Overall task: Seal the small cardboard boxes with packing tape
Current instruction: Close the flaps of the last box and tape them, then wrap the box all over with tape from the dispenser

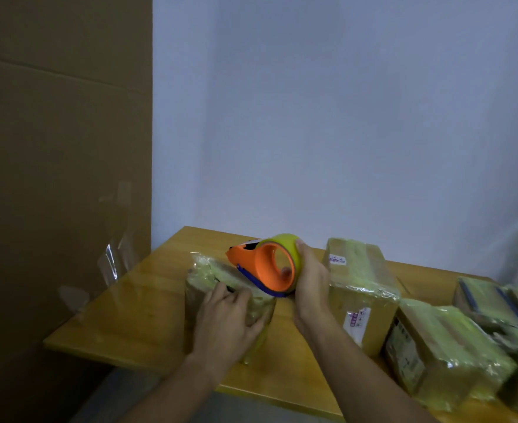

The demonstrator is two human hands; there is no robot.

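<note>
your left hand (225, 323) lies flat-fingered on the small tape-wrapped cardboard box (221, 296) near the wooden desk's (147, 303) left edge; press firmly. your right hand (311, 285) grips the orange tape dispenser with yellow roll (269, 265) at the box's far end; pull steadily.

No legible text anywhere. Purple-printed white stickers on the taped box (362, 288) just right of the right hand (310, 288) gripping the tape dispenser (269, 264), too blurred to read; likewise a dark label on the next box (404, 355) farther right.
</note>
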